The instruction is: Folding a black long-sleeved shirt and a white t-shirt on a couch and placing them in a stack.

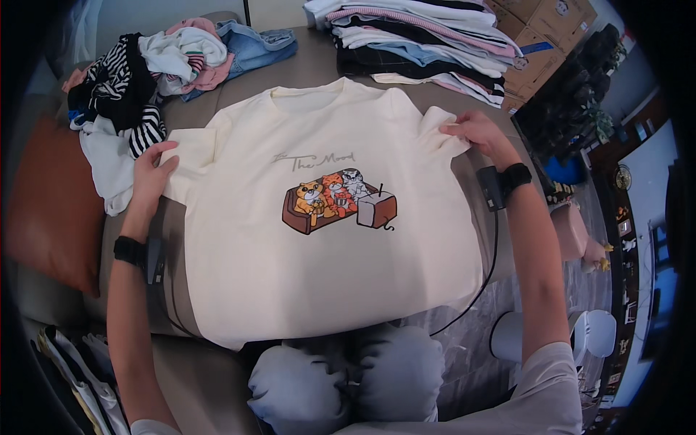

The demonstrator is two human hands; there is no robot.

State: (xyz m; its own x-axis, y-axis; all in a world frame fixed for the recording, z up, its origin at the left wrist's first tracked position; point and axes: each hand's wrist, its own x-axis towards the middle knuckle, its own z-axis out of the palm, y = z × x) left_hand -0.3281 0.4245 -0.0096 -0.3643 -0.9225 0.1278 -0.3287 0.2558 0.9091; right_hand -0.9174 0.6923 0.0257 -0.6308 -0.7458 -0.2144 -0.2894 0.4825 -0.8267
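A cream short-sleeved T-shirt [244, 261] lies spread out, front up, on a grey-brown sofa, its neckline away from me and its hem near my knees. Its chest bears a print of three cartoon cats on a couch beside a television, with lettering above. My left hand [155, 168] pinches the sleeve on the left between thumb and fingers. At the right, my right hand [478, 133] grips the other sleeve, which is bunched and folded at its end. Each wrist wears a black strap with a small device and a cable.
A tangled heap of clothes [185, 54] lies at the back left, beside a brown leather cushion [54, 206]. Folded clothes are stacked [418, 41] at the back right, near cardboard boxes [533, 49]. More garments [81, 375] lie at lower left. A white bin [505, 337] stands on the floor at right.
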